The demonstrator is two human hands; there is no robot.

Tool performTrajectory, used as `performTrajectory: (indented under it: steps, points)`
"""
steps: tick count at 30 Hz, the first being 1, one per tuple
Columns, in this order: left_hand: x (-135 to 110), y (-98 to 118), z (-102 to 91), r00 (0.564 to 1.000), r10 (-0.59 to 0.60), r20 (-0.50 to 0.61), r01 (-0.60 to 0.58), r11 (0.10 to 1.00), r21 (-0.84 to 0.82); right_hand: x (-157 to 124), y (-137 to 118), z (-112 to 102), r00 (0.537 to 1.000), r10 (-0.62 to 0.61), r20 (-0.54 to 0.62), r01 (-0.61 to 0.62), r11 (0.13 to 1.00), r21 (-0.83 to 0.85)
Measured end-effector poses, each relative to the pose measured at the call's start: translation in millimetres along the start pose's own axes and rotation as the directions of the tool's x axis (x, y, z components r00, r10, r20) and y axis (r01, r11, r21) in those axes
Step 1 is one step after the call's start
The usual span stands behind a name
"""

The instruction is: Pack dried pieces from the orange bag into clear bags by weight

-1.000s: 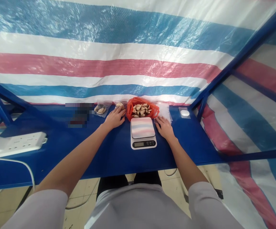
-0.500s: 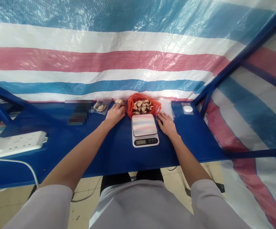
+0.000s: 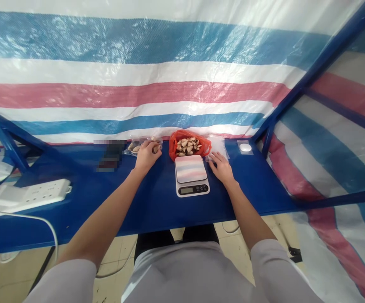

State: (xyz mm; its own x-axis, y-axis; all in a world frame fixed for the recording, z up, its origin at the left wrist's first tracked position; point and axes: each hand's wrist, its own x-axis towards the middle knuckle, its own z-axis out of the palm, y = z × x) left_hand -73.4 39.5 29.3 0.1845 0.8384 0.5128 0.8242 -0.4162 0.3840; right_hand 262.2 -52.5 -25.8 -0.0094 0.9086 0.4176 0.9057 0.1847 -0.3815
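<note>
My left hand (image 3: 146, 158) is curled over a small clear plastic bag (image 3: 155, 140) of pale brown curved pieces at the back of the table. Beside it, partly behind the hand, lies another clear bag (image 3: 134, 148) with similar pieces. An open red plastic bag (image 3: 173, 145) holds a heap of tan, shell-like pieces (image 3: 188, 146). In front of it sits a white kitchen scale (image 3: 191, 169) with nothing on its plate. My right hand (image 3: 221, 167) lies with fingers stretched at the near edge of some flat clear plastic bags (image 3: 219, 146), right of the scale.
On the blue table (image 3: 157, 206), a white round object in a clear bag (image 3: 245, 147) lies at the back right. A white power strip (image 3: 40, 194) with a cable is at the left. Striped sheeting (image 3: 157, 94) hangs behind; blue frame bars (image 3: 283, 107) flank the table.
My left hand has moved left, bringing its small bag from beside the red bag to the other filled bag. My right hand stays beside the scale. The view has tilted slightly.
</note>
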Motion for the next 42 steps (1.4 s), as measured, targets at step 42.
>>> performTrajectory:
  steps: [42]
  points:
    - [-49.5, 50.4, -25.3, 0.922, -0.371, 0.115, 0.344, 0.642, -0.685, 59.4, -104.8, -18.9, 0.882, 0.256, 0.397, -0.461, 0.283, 0.841]
